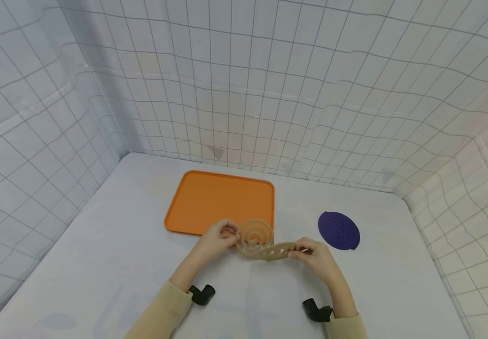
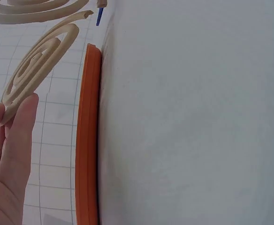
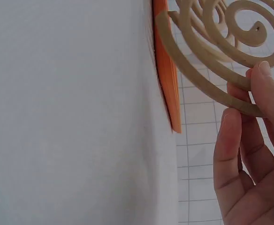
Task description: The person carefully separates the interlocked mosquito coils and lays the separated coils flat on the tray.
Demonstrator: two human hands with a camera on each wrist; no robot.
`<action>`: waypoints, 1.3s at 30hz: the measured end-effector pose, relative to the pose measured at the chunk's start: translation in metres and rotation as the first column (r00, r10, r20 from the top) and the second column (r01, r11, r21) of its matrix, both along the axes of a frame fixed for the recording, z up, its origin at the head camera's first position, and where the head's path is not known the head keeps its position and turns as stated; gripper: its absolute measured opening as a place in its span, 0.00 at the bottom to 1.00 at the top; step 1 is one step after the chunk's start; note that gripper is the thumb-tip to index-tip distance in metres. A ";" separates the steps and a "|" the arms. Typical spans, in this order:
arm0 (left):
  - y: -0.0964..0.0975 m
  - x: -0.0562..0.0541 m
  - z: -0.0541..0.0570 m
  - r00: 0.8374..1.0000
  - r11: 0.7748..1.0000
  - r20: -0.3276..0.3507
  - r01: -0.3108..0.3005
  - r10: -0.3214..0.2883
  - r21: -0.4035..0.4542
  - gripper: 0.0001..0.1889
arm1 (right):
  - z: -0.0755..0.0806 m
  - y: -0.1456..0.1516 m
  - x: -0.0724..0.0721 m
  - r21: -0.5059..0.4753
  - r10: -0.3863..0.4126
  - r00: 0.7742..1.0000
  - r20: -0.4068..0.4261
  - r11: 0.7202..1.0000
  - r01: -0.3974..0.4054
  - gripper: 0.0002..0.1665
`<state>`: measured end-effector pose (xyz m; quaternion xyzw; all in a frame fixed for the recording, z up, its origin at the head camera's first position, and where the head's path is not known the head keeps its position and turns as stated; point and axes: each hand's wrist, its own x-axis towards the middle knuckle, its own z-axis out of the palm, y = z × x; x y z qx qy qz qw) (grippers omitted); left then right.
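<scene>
My left hand [image 1: 217, 241] pinches the edge of a tan mosquito coil [image 2: 36, 80] between thumb and fingers. It is tilted up and overlaps the tray's near right corner in the head view. A second tan mosquito coil [image 3: 188, 70] is pinched at its edge by my right hand [image 1: 316, 256], seen nearly edge-on from the head. The two coils are held off the table, side by side, and their inner edges overlap in the head view. To the right of my right hand lies a flat purple mosquito coil [image 1: 339, 230].
An orange tray [image 1: 216, 200] with a raised rim lies on the white-covered table [image 1: 112, 245], beyond my left hand. Grid-patterned white curtains [image 1: 244, 94] hang behind the table and along both sides. Black curved pieces [image 1: 203, 295] sit at both wrists.
</scene>
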<state>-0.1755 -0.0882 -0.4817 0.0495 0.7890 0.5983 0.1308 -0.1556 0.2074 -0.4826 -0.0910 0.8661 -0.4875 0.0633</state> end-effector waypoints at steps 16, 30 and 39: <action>-0.033 -0.003 -0.001 0.998 0.997 -0.008 -0.065 0.065 0.044 0.18 | -0.014 -0.004 -0.014 -0.233 0.032 0.988 0.152 0.972 0.005 0.18; -0.075 -0.007 0.006 0.963 0.962 0.023 -0.269 0.268 0.051 0.18 | -0.014 -0.033 -0.034 -0.335 -0.001 0.974 0.225 0.939 0.079 0.19; -0.094 -0.011 0.008 0.944 0.943 0.015 -0.330 0.329 0.043 0.19 | -0.012 -0.050 -0.049 -0.384 -0.114 0.948 0.296 0.895 0.228 0.17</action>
